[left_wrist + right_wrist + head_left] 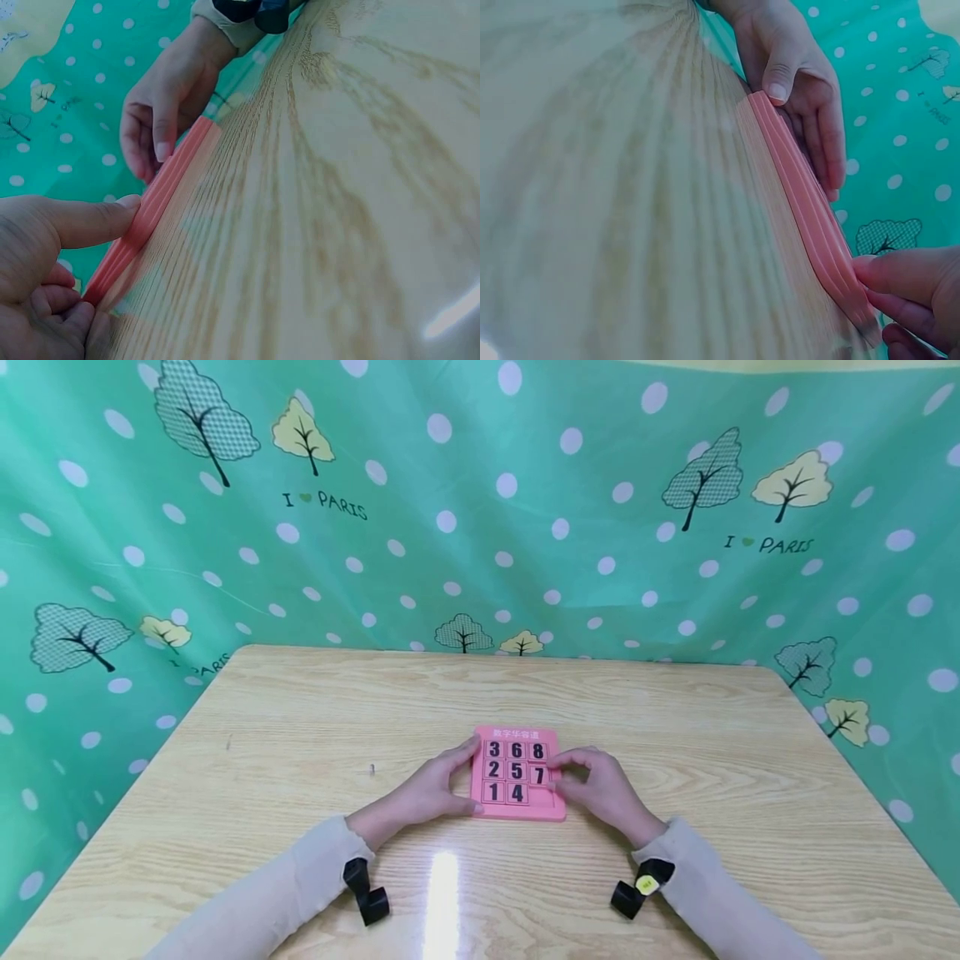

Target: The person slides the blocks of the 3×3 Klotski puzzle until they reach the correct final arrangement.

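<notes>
A pink sliding number puzzle (518,812) lies flat on the table, its black-numbered tiles in three columns. My left hand (432,787) grips the frame's left side, thumb at the lower corner and fingers at the upper one. Seen from the left wrist, that thumb (97,221) presses on the frame's edge. At the right side, my right hand (602,785) has its index finger and thumb at the 7 tile (539,776), which sits slightly lower than the 5 beside it. A bare gap shows in the bottom right, below the 7. From the right wrist view, the tiles are hidden behind the pink rim (810,202).
The wood-grain table (300,718) spreads around the puzzle. A tiny dark object (371,769) lies left of it. Behind hangs a green dotted cloth (480,552). Black cameras (365,893) are strapped to both wrists. A bright reflection shines on the near tabletop.
</notes>
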Action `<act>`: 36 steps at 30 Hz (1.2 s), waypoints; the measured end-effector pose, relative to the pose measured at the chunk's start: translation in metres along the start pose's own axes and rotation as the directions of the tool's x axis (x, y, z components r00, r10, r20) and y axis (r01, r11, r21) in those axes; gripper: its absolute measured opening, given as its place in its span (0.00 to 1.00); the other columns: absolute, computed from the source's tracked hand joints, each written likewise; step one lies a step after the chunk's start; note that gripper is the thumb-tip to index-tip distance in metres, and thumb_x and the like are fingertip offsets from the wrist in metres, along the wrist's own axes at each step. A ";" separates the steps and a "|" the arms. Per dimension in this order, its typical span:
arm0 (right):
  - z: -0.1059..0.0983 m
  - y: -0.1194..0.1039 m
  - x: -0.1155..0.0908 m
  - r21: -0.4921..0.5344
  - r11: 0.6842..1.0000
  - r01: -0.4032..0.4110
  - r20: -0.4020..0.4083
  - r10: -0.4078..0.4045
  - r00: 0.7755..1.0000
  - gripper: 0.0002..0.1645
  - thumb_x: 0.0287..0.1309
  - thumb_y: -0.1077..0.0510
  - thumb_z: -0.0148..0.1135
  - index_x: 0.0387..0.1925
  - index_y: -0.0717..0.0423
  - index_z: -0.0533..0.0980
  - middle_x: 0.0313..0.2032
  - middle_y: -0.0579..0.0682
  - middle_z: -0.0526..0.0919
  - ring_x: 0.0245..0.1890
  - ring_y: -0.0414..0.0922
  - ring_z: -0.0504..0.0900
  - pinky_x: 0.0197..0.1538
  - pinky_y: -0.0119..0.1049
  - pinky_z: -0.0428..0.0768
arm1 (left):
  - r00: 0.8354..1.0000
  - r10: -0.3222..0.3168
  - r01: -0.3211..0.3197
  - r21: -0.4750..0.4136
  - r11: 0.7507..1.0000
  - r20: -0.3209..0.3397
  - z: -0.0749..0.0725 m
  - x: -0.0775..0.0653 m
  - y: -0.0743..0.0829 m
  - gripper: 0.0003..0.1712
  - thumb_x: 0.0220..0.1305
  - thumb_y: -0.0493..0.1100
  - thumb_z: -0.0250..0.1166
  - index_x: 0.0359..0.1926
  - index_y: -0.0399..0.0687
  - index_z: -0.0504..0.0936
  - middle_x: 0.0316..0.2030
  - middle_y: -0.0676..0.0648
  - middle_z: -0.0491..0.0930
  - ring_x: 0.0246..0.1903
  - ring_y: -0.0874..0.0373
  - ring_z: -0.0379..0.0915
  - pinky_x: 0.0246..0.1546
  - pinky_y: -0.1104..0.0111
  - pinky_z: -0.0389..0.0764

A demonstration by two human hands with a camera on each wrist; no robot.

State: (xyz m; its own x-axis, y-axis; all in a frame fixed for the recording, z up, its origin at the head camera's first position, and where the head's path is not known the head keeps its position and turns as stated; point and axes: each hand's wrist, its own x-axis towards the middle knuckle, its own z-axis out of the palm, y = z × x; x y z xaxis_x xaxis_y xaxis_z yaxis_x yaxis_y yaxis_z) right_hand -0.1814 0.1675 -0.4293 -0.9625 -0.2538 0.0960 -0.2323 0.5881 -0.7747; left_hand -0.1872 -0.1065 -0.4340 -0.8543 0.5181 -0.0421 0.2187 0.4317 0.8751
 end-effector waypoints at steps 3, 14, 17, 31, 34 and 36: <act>0.000 0.001 -0.002 0.006 1.000 0.008 0.008 -0.008 1.000 0.15 0.47 0.62 0.71 0.40 0.50 0.83 0.43 0.47 0.83 0.50 0.48 0.77 0.57 0.49 0.73 | 1.000 0.002 -0.002 -0.002 1.000 0.000 0.000 0.000 0.001 0.57 0.45 0.38 0.73 0.72 0.41 0.49 0.73 0.47 0.45 0.72 0.53 0.40 0.71 0.59 0.44; 0.000 0.003 -0.011 0.054 0.998 0.016 0.041 -0.018 0.999 0.14 0.46 0.63 0.71 0.38 0.50 0.83 0.44 0.48 0.83 0.51 0.50 0.77 0.65 0.52 0.65 | 1.000 0.007 -0.008 -0.010 1.000 -0.009 0.001 -0.001 0.000 0.57 0.45 0.38 0.74 0.72 0.41 0.50 0.73 0.45 0.47 0.72 0.50 0.41 0.71 0.57 0.44; -0.001 0.003 -0.013 0.061 0.998 0.024 0.043 -0.027 0.999 0.13 0.47 0.62 0.71 0.38 0.50 0.83 0.43 0.47 0.83 0.50 0.48 0.77 0.58 0.48 0.72 | 1.000 0.012 -0.013 -0.024 1.000 -0.008 0.001 -0.001 0.000 0.57 0.45 0.38 0.74 0.72 0.40 0.51 0.73 0.45 0.47 0.72 0.50 0.40 0.71 0.56 0.43; -0.004 0.003 -0.016 0.085 0.995 0.046 0.091 -0.053 0.994 0.14 0.46 0.61 0.72 0.38 0.47 0.83 0.41 0.42 0.83 0.50 0.46 0.76 0.60 0.49 0.68 | 1.000 0.002 -0.002 -0.004 1.000 -0.013 0.000 -0.002 0.001 0.57 0.44 0.39 0.74 0.72 0.41 0.50 0.73 0.46 0.46 0.72 0.51 0.41 0.71 0.58 0.44; -0.005 0.002 -0.016 0.085 0.995 0.048 0.097 -0.056 0.994 0.15 0.45 0.62 0.71 0.38 0.47 0.83 0.40 0.41 0.83 0.50 0.47 0.76 0.62 0.52 0.67 | 1.000 0.002 -0.002 -0.002 1.000 -0.013 0.001 -0.002 0.001 0.57 0.44 0.38 0.74 0.72 0.41 0.50 0.73 0.46 0.46 0.72 0.51 0.41 0.71 0.58 0.44; -0.006 0.000 -0.016 0.077 0.996 0.054 0.099 -0.061 0.993 0.15 0.45 0.63 0.71 0.38 0.47 0.83 0.40 0.41 0.83 0.50 0.47 0.76 0.64 0.53 0.64 | 1.000 -0.002 0.002 0.000 1.000 -0.008 0.001 -0.001 0.001 0.57 0.45 0.38 0.74 0.72 0.41 0.50 0.73 0.47 0.46 0.72 0.52 0.40 0.71 0.58 0.44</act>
State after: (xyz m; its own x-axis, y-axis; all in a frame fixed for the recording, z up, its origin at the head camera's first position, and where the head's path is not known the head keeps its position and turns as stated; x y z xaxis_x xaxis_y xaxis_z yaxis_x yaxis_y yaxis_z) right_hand -0.1674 0.1767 -0.4272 -0.9278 -0.3643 0.0808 -0.2722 0.5124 -0.8145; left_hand -0.1855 -0.1064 -0.4338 -0.8582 0.5117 -0.0399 0.2171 0.4324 0.8752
